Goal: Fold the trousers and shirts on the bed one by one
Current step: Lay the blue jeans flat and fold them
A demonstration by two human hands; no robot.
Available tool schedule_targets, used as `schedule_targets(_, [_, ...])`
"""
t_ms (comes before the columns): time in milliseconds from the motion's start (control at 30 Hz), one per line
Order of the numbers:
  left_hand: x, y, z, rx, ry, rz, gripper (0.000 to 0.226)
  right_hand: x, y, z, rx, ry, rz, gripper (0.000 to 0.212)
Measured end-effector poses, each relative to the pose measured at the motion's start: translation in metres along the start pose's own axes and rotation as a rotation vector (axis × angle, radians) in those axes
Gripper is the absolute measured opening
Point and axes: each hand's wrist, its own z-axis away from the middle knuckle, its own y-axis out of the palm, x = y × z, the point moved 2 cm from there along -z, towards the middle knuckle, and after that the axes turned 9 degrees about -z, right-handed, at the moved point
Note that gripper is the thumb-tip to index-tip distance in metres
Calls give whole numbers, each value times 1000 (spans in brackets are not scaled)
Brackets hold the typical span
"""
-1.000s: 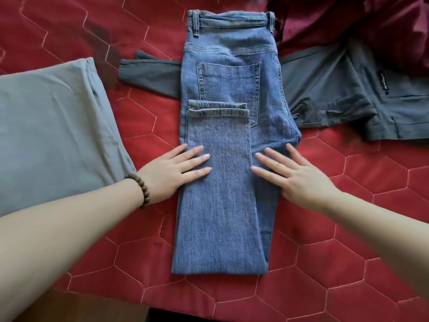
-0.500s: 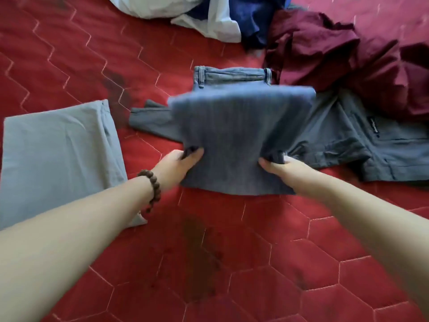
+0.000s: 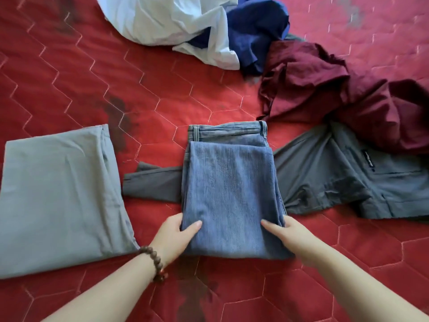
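Folded blue denim jeans [image 3: 228,189] lie mid-bed on the red quilted bedspread [image 3: 92,77], over a dark grey garment [image 3: 329,173]. Left hand [image 3: 173,238] and right hand [image 3: 289,235] each pinch a near corner, thumbs on top. Folded light grey garment [image 3: 58,196] lies beside the left hand

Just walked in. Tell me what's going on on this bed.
A person is folding clothes on a red quilted bedspread. Both hands grip the near corners of a pair of blue jeans, left hand and right hand, thumbs on top; the jeans lie folded into a compact rectangle, waistband at the far end. A folded grey garment lies to the left. Dark grey trousers, a maroon garment, a navy one and a white one remain unfolded.
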Motion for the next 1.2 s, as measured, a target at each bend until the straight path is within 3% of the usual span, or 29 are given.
schedule_targets(200, [-45,-15,-32,-222,-12,239,12,50,3,-15,-85,-113,93,41])
schedule_targets(367, [-61,-18,-41,-324,55,217,8,69,4,-12,-147,-357,79,16])
schedule_targets(500, [-68,-23,-45,-475,87,255,12,92,-1,-22,-156,-470,22,13])
schedule_targets(567, [-69,-26,-56,-497,36,211,8,97,2,-38,-205,-463,65,12])
schedule_targets(667, [-65,-26,-71,-483,-27,65,20,97,9,-58,-257,-408,109,13])
schedule_targets(833, [-72,-31,-76,-549,68,74,16,101,9,-64,-388,-447,54,10])
schedule_targets(967, [-82,-24,-69,-746,-78,-206,36,106,12,-66,-481,-401,206,19])
schedule_targets(1033, [-92,-19,-62,-857,83,-494,44,114,16,-57,-634,-451,335,15])
schedule_targets(1067, [-96,-15,-60,-871,209,-602,43,119,20,-51,-739,-548,451,30])
schedule_targets(1133, [-98,1,-59,-755,381,-768,42,126,36,-43,-801,-862,688,44])
schedule_targets(1200, [-92,17,-61,-554,387,-925,47,123,61,-47,-601,-1083,873,43])
